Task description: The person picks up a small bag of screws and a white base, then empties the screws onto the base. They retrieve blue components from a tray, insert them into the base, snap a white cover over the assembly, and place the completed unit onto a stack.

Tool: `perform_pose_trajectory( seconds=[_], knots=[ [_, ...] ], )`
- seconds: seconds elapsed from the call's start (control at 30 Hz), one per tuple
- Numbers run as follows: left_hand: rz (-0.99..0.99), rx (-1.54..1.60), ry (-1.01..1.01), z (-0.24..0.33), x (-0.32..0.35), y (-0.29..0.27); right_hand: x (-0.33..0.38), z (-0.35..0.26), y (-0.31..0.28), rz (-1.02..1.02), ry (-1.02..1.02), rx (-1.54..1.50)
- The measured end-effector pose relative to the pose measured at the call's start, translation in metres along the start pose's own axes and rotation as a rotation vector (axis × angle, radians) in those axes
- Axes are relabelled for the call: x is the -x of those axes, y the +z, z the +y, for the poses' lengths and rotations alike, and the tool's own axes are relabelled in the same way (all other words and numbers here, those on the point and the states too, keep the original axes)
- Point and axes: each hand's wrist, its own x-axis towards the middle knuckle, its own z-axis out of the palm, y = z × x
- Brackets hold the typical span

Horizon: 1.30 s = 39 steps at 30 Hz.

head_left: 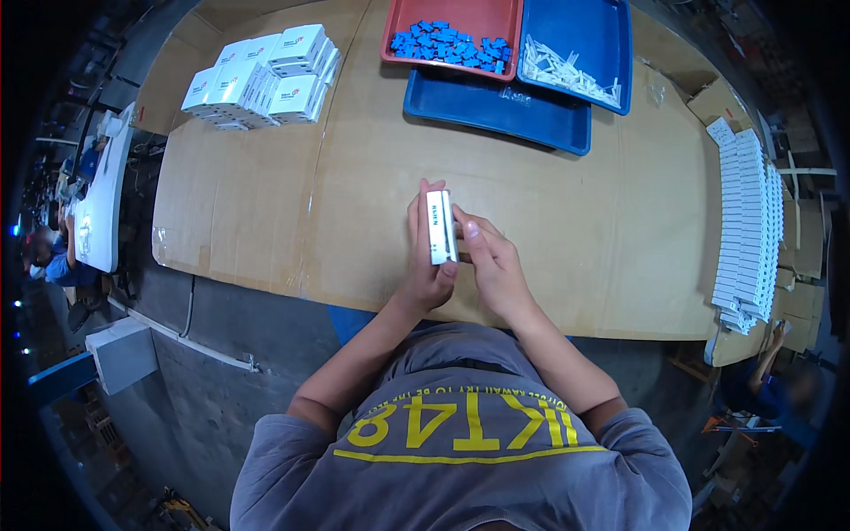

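Observation:
A small white box (440,232) with dark print is held on edge above the middle of the table. My left hand (422,265) is wrapped round its left side, fingers stretched along the far end and thumb at the near end. At the box's right side, my right hand (498,267) is closed, its thumb and bent fingers at the open-looking edge. The right fingertips are partly hidden, so what they pinch there is not clear.
The table (372,212) is covered in cardboard. White boxes (266,75) are stacked far left; long rows of flat white boxes (744,230) line the right edge. At the back are a red tray (390,44) of blue pieces, a blue tray (620,53) of white sticks, and another blue tray (496,115).

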Motion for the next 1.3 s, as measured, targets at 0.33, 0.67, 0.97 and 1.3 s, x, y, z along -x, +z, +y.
perform_pose_trajectory(
  seconds=[0.33,0.67,0.97,1.3],
  knots=[
    [0.04,0.835,-1.124,0.049,-0.014,0.01,-0.004,-0.017,-0.041,-0.236,-0.579,0.693],
    [-0.06,0.863,-1.099,0.053,-0.009,0.017,-0.016,0.012,-0.045,-0.132,-0.784,0.536],
    [-0.099,0.729,-0.823,0.038,0.006,0.026,-0.012,0.031,-0.03,0.038,-0.635,0.204],
    [0.031,0.486,-0.607,0.019,0.001,0.012,-0.015,0.015,-0.04,-0.113,-0.345,0.175]
  ],
)
